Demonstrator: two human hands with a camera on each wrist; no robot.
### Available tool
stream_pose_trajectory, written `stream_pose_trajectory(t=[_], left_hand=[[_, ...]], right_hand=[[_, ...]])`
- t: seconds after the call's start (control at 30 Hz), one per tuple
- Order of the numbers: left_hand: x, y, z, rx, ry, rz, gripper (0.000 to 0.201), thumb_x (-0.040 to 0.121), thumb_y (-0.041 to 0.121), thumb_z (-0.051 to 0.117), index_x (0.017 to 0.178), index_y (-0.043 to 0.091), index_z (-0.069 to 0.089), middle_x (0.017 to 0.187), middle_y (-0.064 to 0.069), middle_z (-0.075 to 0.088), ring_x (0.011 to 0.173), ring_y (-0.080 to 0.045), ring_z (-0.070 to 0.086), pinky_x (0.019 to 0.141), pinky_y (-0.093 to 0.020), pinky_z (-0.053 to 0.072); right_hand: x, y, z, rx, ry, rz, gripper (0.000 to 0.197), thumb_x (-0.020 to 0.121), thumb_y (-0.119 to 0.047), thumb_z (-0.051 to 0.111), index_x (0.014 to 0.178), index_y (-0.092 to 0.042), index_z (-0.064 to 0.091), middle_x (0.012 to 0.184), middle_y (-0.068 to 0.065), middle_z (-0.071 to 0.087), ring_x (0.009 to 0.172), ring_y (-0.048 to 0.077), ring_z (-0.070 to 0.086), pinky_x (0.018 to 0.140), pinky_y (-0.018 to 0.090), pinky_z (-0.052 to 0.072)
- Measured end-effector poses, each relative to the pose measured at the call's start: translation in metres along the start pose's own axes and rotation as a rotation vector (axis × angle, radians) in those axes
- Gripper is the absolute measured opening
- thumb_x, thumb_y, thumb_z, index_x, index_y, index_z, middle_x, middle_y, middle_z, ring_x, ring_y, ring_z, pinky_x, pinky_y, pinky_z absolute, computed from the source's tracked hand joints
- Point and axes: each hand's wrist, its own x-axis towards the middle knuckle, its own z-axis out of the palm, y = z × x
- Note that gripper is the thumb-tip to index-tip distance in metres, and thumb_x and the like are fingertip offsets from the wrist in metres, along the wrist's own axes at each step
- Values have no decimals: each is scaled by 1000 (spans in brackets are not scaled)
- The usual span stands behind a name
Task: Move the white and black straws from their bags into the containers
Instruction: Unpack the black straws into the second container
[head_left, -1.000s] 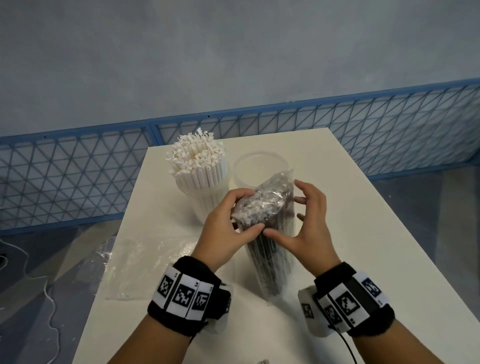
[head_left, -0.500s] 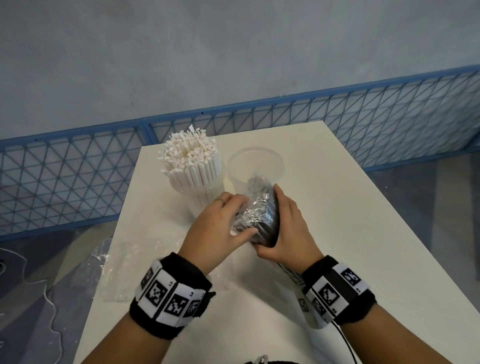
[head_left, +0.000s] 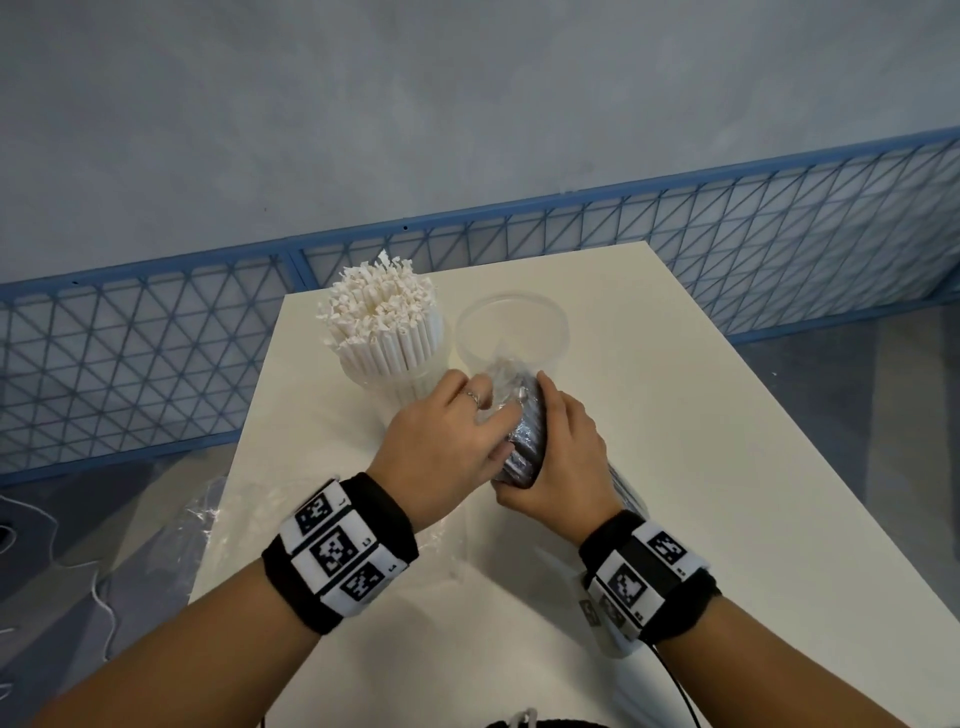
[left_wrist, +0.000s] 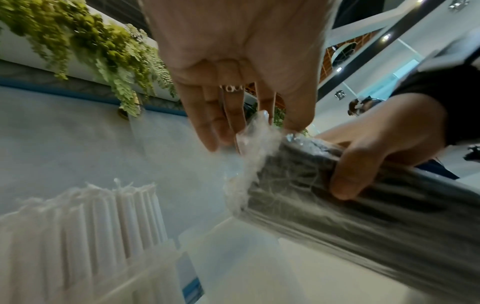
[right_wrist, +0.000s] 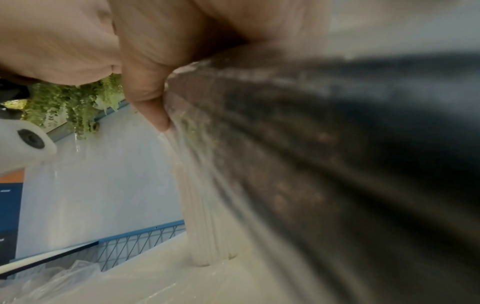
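- Empty bag: a clear bag is seen lying flat at the near-left table edge, partly hanging off it.
- White straws: these are already stood upright in the left container, at the far left of the table; this half of the task is judged done.
- Left hand: the loose end of the black-straw bag is pinched between thumb and fingertips, the other fingers being fairly straight.
- Black-straw bag: it is held tilted, its far end just in front of the empty container, the black straws being still sealed inside.
- Right hand: the fingers are curled round the bundle near its far end, the thumb pressed on the film.
- Step in hand: opening of the second bag is judged to be under way.
- Next move: the film is to be torn or peeled back while the bundle is kept firmly gripped, so that the straws can be slid upright into the empty container without spilling.
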Motion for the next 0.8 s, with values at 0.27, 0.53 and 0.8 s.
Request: stream_pose_trajectory(t=[0.27, 0.53, 0.8], left_hand=[[12, 6, 0, 55, 81, 247, 22, 79, 1, 45, 73, 12, 63, 73, -3, 63, 62, -19, 55, 63, -28, 35], [20, 13, 11, -238, 149, -99, 12, 81, 10, 56, 74, 6, 65, 70, -7, 61, 58, -21, 58, 61, -25, 39], [26, 20, 6, -835, 181, -614, 3, 82, 6, 66, 84, 6, 67, 80, -5, 65, 73, -11, 58, 71, -28, 52]], right_hand=[[1, -3, 1, 18, 16, 24, 114, 49, -51, 62, 147, -22, 13, 134, 6, 42, 121, 26, 44, 100, 48, 39], [-2, -2, 2, 67, 90, 12, 112, 50, -55, 57, 147, -17, 14, 134, 8, 42, 121, 25, 42, 102, 46, 37], [-2, 1, 5, 109, 170, 11, 112, 49, -52, 58, 146, -15, 15, 132, 8, 41, 119, 25, 39, 102, 44, 35]])
